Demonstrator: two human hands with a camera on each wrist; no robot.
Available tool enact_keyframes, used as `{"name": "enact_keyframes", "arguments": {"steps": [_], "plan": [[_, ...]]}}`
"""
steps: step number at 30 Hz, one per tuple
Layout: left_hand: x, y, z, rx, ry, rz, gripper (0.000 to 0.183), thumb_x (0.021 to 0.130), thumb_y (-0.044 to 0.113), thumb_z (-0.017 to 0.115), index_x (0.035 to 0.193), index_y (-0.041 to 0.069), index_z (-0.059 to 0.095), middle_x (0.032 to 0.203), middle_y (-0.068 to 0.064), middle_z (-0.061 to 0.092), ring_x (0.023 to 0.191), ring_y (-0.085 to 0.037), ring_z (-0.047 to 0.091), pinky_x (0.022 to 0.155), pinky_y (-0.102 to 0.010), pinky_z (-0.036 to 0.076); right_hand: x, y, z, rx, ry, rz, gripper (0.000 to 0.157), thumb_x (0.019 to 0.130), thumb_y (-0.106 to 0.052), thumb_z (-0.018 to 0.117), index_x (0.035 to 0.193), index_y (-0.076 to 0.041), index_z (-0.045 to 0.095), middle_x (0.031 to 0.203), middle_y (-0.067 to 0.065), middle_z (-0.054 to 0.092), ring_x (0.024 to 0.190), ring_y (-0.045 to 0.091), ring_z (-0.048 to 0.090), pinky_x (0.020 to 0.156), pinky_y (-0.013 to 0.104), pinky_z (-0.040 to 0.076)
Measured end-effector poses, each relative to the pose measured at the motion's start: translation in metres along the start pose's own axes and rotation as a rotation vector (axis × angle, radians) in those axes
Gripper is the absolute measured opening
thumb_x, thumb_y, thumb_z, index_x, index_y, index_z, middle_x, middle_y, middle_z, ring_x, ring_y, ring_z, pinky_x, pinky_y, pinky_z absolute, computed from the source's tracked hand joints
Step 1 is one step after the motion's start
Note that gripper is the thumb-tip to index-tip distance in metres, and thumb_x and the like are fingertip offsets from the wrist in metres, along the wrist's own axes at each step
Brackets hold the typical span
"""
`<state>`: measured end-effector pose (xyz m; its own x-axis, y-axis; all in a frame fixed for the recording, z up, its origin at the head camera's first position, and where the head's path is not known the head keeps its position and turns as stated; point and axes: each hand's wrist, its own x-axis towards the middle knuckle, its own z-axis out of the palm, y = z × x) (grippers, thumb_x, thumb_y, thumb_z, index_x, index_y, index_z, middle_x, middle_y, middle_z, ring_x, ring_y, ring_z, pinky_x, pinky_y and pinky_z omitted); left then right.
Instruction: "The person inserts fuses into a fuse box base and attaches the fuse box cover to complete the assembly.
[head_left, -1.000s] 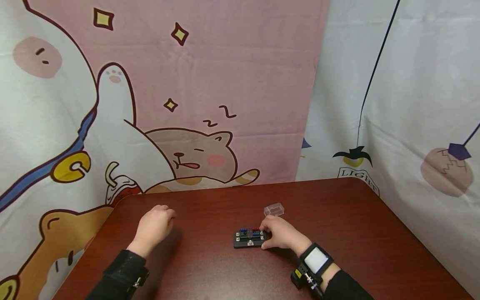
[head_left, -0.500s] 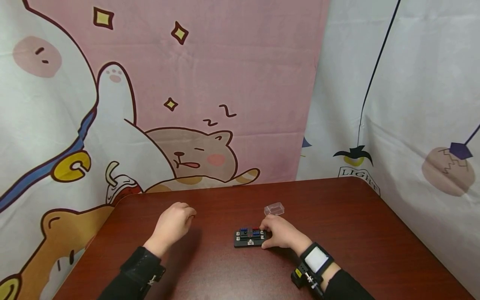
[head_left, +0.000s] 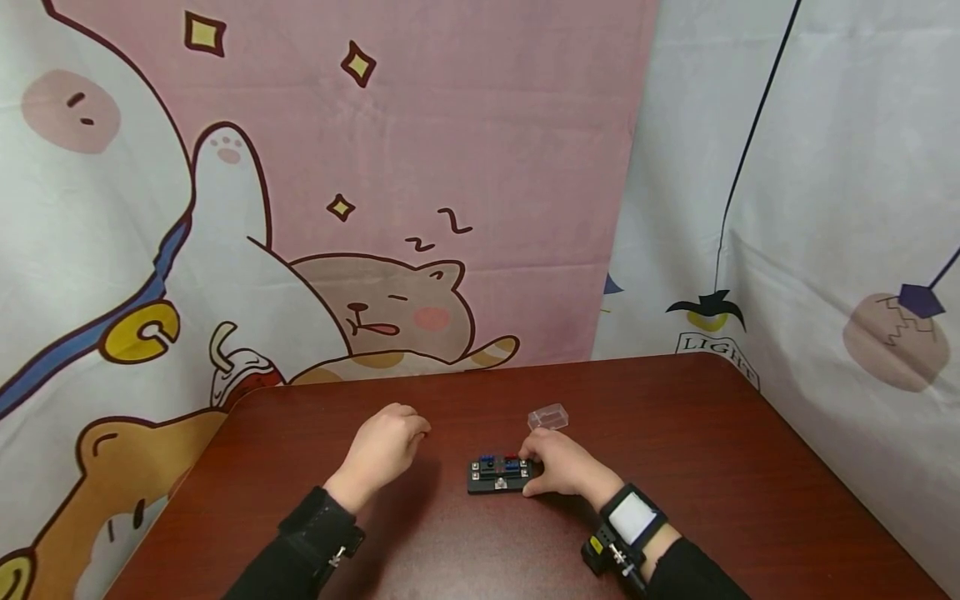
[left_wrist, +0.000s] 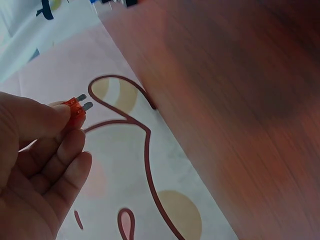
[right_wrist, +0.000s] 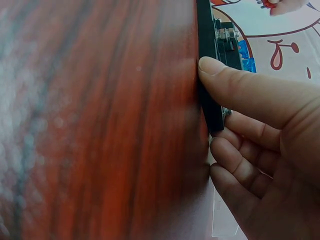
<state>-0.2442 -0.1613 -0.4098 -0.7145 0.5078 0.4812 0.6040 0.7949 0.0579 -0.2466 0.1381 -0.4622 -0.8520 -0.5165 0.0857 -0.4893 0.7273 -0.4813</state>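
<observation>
An orange-red blade fuse (left_wrist: 75, 109) with two metal prongs is pinched between the thumb and fingers of my left hand (head_left: 382, 450), which hovers above the table to the left of a black fuse block (head_left: 491, 475). The prongs point away from the fingertips. Blue and red fuses and metal terminal screws show on top of the block, which lies flat on the table. My right hand (head_left: 566, 467) grips the block's right end, thumb (right_wrist: 215, 67) on the near side and fingers behind it. Part of that end is hidden by the hand.
A clear plastic cover (head_left: 548, 417) lies on the brown wooden table (head_left: 645, 417), just behind my right hand. A printed cloth (head_left: 525, 167) hangs along the table's back edge.
My left hand has moved rightward over the table, closer to the fuse block. The right hand, the block and the clear cover have stayed in place.
</observation>
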Motion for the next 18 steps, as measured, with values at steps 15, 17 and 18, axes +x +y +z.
{"name": "enact_keyframes", "arguments": {"steps": [15, 17, 18], "plan": [[0.012, 0.028, 0.014, -0.029, -0.025, 0.105, 0.015, 0.077, 0.001, 0.082, 0.087, 0.012, 0.077, 0.080, 0.002, 0.068, 0.080, -0.014, 0.061, 0.072, -0.029, 0.054, 0.001, 0.000, 0.001, -0.010, -0.005, 0.005, 0.040, 0.071, -0.025, 0.091, 0.100, -0.011, 0.068, 0.097, -0.003, 0.058, 0.088, 0.016, 0.056, 0.082, 0.040, 0.050], [0.013, 0.031, 0.015, -0.033, -0.035, 0.110, 0.014, 0.078, 0.002, 0.082, 0.087, 0.011, 0.077, 0.081, 0.002, 0.068, 0.080, -0.015, 0.061, 0.073, -0.029, 0.054, 0.001, 0.000, 0.001, -0.010, -0.005, 0.006, 0.040, 0.071, -0.025, 0.091, 0.101, -0.011, 0.068, 0.097, -0.002, 0.058, 0.088, 0.016, 0.056, 0.082, 0.040, 0.050], [0.014, 0.033, 0.016, -0.036, -0.039, 0.114, 0.014, 0.078, 0.002, 0.082, 0.087, 0.011, 0.077, 0.081, 0.002, 0.068, 0.080, -0.015, 0.061, 0.072, -0.029, 0.054, 0.001, 0.001, 0.002, -0.011, -0.004, 0.006, 0.040, 0.071, -0.025, 0.091, 0.101, -0.011, 0.068, 0.097, -0.002, 0.058, 0.088, 0.016, 0.057, 0.082, 0.040, 0.050]]}}
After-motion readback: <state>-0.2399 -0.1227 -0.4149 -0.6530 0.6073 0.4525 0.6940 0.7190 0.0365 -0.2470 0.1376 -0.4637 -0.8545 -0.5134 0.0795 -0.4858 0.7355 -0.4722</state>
